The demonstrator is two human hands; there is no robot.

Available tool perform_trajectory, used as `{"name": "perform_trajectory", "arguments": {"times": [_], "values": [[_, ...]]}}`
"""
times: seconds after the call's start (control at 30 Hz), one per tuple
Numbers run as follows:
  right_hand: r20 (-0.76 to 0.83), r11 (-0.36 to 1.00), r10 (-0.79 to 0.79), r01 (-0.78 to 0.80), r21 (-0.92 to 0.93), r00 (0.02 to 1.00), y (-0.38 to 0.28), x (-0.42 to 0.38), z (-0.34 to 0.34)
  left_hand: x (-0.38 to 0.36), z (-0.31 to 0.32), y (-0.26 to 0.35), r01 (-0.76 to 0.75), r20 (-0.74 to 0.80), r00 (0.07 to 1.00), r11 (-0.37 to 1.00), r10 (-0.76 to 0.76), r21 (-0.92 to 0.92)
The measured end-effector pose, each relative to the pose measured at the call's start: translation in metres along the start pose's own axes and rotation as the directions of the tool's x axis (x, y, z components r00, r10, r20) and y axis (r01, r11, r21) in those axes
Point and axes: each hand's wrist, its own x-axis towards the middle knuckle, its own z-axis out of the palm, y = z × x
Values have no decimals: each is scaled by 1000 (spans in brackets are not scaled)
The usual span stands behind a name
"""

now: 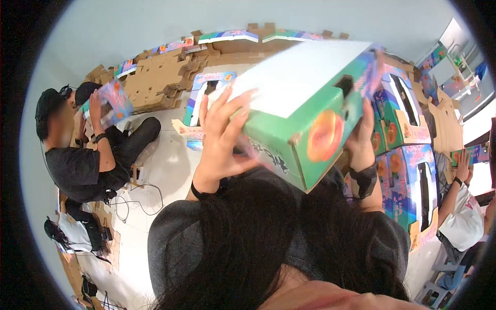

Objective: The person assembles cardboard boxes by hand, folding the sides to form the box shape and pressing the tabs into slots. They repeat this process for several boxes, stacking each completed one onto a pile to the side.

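A green printed fruit carton [297, 137] with a peach picture and a plain white face is raised, tilted, in front of my chest. My left hand [222, 137] grips its left edge, fingers spread over the white face and thumb lower down. On the carton's right side my right hand [363, 137] holds on, its fingers partly hidden behind the box. A dark slot shows in the carton's right end, which is smeared by motion.
Folded brown cardboard [155, 80] is stacked along the wall. Printed cartons [408, 160] stand piled at my right. Another carton [189, 111] sits on the floor ahead. A seated person [77, 160] at left holds a carton; cables [137, 199] lie nearby. Another person [462, 217] is at right.
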Motion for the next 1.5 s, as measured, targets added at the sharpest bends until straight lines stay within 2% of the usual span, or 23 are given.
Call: {"name": "perform_trajectory", "arguments": {"times": [0.07,0.13,0.17,0.2,0.27,0.3,0.37,0.43,0.5,0.57,0.67,0.77,0.9,1.0,1.03,1.1,1.2,1.23,1.27,1.33,1.4,1.47,1.5], "values": [[8,995,-97,97,-36,995,-21,3,-32,1,6,3,50,17,999,998,-51,29],[-141,925,-352,321,-204,925,-45,9,-15,1,11,1,83,41,996,996,-84,21],[-138,861,-468,415,-293,873,-67,14,-19,-2,13,-3,87,30,996,996,-86,-12],[-134,781,-575,493,-384,807,-88,19,-22,-2,13,-5,109,30,994,993,-108,-33],[36,652,-651,583,-486,758,-131,28,-45,-2,12,-9,130,28,991,991,-128,-44],[33,489,-729,554,-674,683,-146,30,-11,-2,12,-12,129,27,991,991,-129,-33],[307,14,-731,463,-887,609,-160,44,15,-4,12,-13,134,22,991,991,-133,-24],[611,-608,-611,195,-769,504,-176,53,9,-4,12,-14,138,10,990,990,-138,-23],[645,-775,-586,-105,-624,490,-184,61,-26,-4,11,-16,131,15,991,991,-131,12],[523,-801,-578,-313,-510,626,-201,64,-62,-7,10,-19,138,6,990,990,-138,31],[283,-817,-543,-419,-397,791,-221,61,-98,-10,7,-29,180,-14,984,983,-180,42],[-9,-789,-523,-489,-372,852,-229,61,-138,-12,4,-32,225,0,974,969,-226,98],[-300,-685,-436,-529,-500,848,-236,59,-195,-11,2,-37,197,22,979,963,-205,183],[-303,-497,-379,-469,-730,874,-245,50,-245,-12,-1,-37,217,18,974,958,-224,189],[-303,-552,-382,-478,-683,873,-248,53,-256,-14,-2,-38,225,19,972,956,-233,189],[-326,-690,-414,-527,-496,850,-233,53,-202,-14,-3,-39,254,30,964,950,-264,180],[68,-880,-404,-368,-299,912,-198,61,-181,-16,-5,-46,334,70,932,918,-356,213],[-5,-847,-280,-249,-469,960,-189,72,-170,-20,-6,-51,367,85,915,900,-395,233],[118,-775,-262,-136,-617,958,-166,76,-167,-25,-8,-61,463,148,854,859,-498,218],[35,-547,-56,-1,-837,998,-116,90,-165,-45,-11,-92,636,283,687,742,-670,212],[-95,-335,171,-33,-942,981,-65,104,-172,-75,-8,-139,921,502,301,383,-811,67],[-178,-295,289,-89,-951,941,-1,108,-149,-180,8,-261,899,552,68,290,-831,327],[-164,-312,265,-77,-947,950,22,109,-167,-189,7,-262,832,347,267,397,-899,388]]}}
